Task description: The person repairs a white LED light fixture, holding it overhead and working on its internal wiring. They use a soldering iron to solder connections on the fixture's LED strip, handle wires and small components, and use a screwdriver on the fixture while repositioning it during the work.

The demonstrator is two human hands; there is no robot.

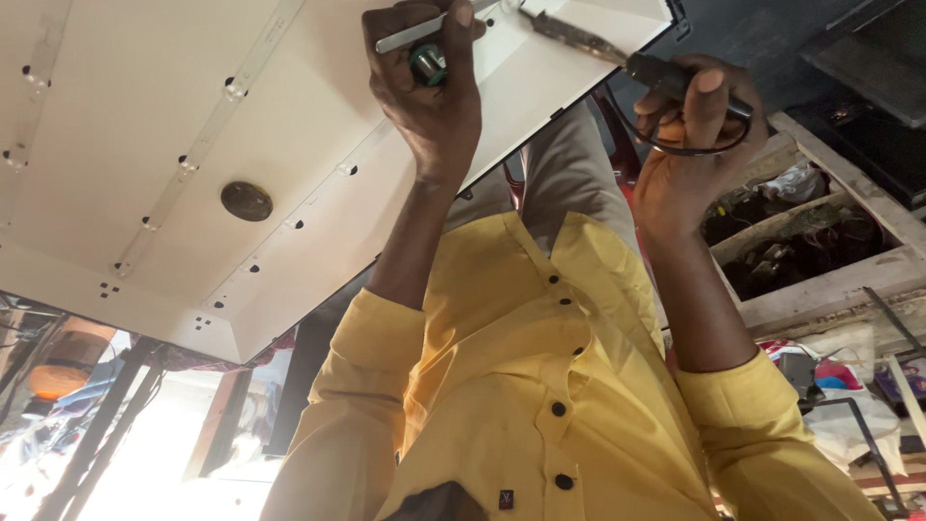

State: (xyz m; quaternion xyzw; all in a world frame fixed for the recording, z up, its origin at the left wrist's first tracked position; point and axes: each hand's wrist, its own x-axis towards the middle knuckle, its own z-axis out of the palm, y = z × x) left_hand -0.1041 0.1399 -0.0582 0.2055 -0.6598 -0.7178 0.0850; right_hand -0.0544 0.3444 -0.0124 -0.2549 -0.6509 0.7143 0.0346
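My left hand (429, 92) is clenched around a thin white strip (410, 36) and a small dark cylinder with a green ring (427, 64), held over the edge of a large white backlight panel (145, 116). My right hand (690, 145) grips the black handle of a soldering iron (588, 43). Its metal shaft points up and left towards the panel's top edge, close to my left hand. The black cord (675, 147) loops under my right fingers. Rows of small lens dots on thin strips (207, 135) run across the panel.
A round brown disc (246, 201) lies on the panel. At the right stands a wooden rack (830, 285) with compartments full of dark scrap. Mixed clutter (839, 376) lies at lower right. Dark stand legs (96, 425) show at lower left. My yellow shirt (521, 386) fills the bottom.
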